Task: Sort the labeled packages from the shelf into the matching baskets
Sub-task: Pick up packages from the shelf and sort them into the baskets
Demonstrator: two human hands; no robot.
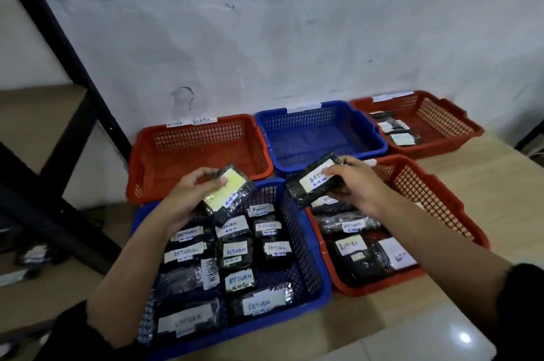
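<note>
While five mesh plastic baskets sit on a pale wooden bench point(485, 184) against a scuffed white wall point(294, 22), a person holds one package in each hand above them. The left hand point(188, 195) has its fingers and thumb curled round a small black plastic-wrapped package with a yellowish label point(228, 194), a firm grip held over the far end of the near blue mesh basket point(306, 246). That basket is packed with black wrapped packages point(235, 254) whose white labels read "RETURN". The right hand point(356, 184) pinches a flat black package with a white "RETURN" label point(313, 184), thumb on top and fingers beneath, its grip closed tight; the package hangs tilted between the near blue basket and the near red mesh basket point(441, 201), which also holds several labelled black packages point(350, 254). Behind stand a far red mesh basket with white tags on its rim point(191, 137), a far blue mesh basket point(318, 131), and a red mesh basket at the far right point(426, 122) with a few packages inside. A black metal shelf frame point(73, 72) rises at left.
</note>
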